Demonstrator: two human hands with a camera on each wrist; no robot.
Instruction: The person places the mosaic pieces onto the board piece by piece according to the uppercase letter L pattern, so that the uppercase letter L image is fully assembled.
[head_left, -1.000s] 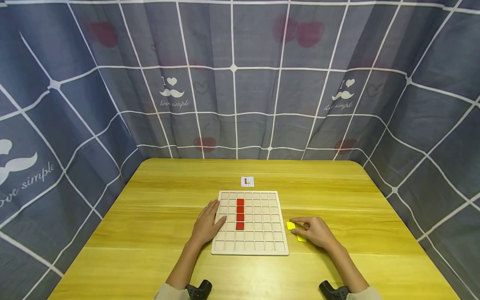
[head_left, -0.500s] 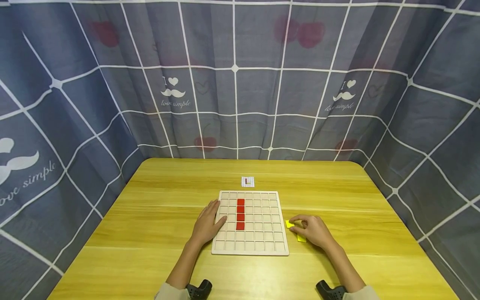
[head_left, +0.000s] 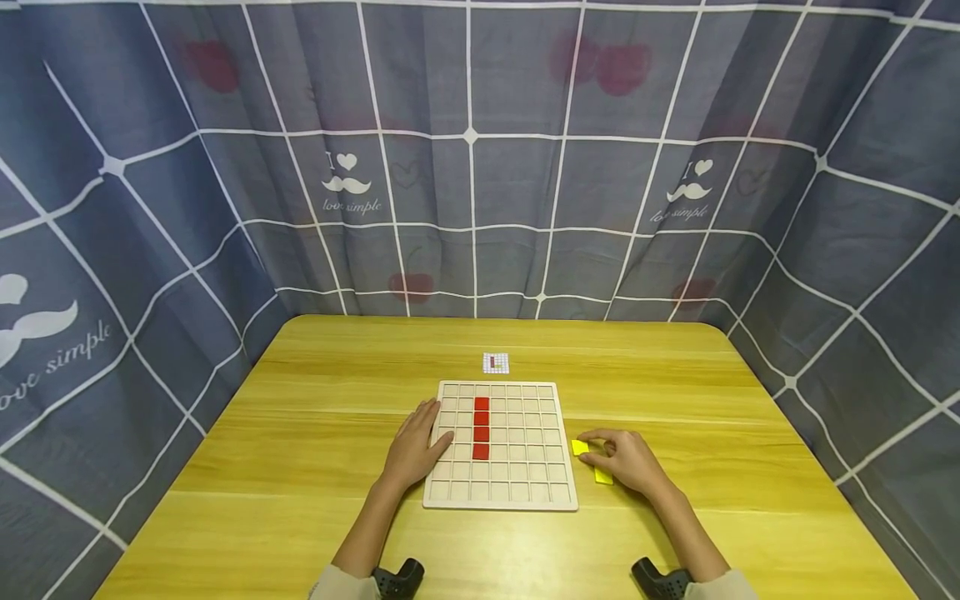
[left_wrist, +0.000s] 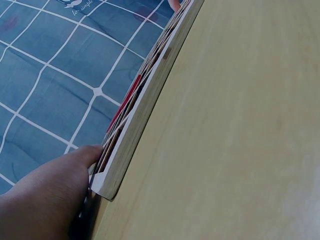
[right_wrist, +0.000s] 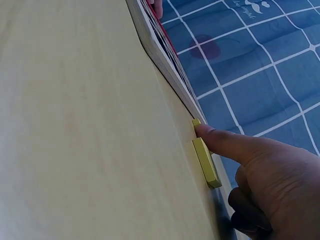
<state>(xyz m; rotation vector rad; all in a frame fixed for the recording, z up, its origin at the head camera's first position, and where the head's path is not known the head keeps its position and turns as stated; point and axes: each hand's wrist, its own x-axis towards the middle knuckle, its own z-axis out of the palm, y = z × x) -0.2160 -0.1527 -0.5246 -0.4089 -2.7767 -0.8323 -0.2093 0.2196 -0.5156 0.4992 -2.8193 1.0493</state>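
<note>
A pale wooden board (head_left: 536,487) with a grid of square cells lies on the table. Several red square tiles (head_left: 481,434) form an upright column in its left half. My left hand (head_left: 408,454) rests at the board's left edge with its fingers extended and the thumb over the rim. Right of the board, my right hand (head_left: 632,461) pinches a yellow square tile (head_left: 579,447) between thumb and index finger, at table level. A second yellow tile (head_left: 603,477) lies just below that hand; in the right wrist view this nearer tile (right_wrist: 206,164) sits beside the thumb.
A small printed card (head_left: 495,363) with a grid pattern lies behind the board. The wooden table (head_left: 300,400) extends on both sides. A dark checked curtain (head_left: 510,183) encloses its back and sides.
My right hand has shifted slightly left toward the board, and the pinched yellow tile has turned and slid a little with it. The left hand, board and red tiles have stayed put.
</note>
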